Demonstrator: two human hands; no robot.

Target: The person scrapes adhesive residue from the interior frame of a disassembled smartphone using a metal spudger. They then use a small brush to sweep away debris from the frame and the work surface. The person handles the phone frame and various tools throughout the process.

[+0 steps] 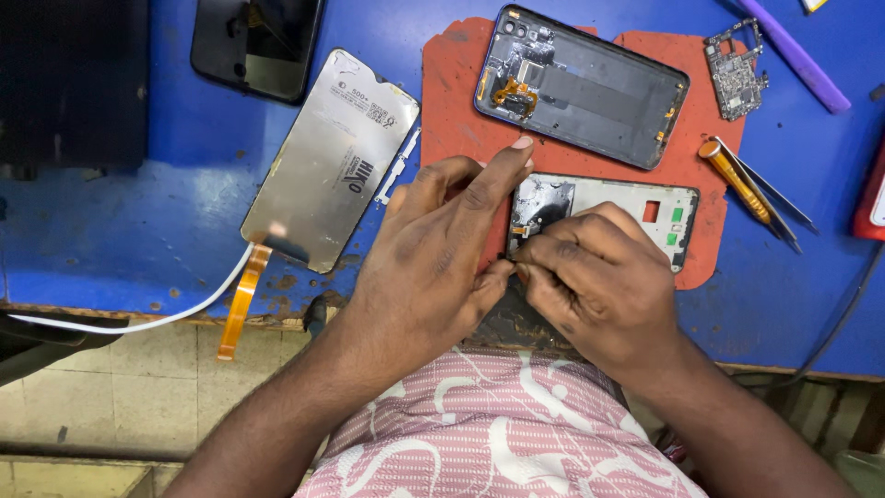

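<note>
Head view: the blue table (120,221) ends at 6 o'clock; open room lies at 9. The hands hide the near end of the phone frame (636,207). Left hand (433,263) and right hand (599,277) pinch narrowly at the frame's 9 o'clock edge on the red mat (452,111).

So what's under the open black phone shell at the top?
A red mat lies under the phone shell, on the blue table. The mat's part beneath the shell is covered.
</note>
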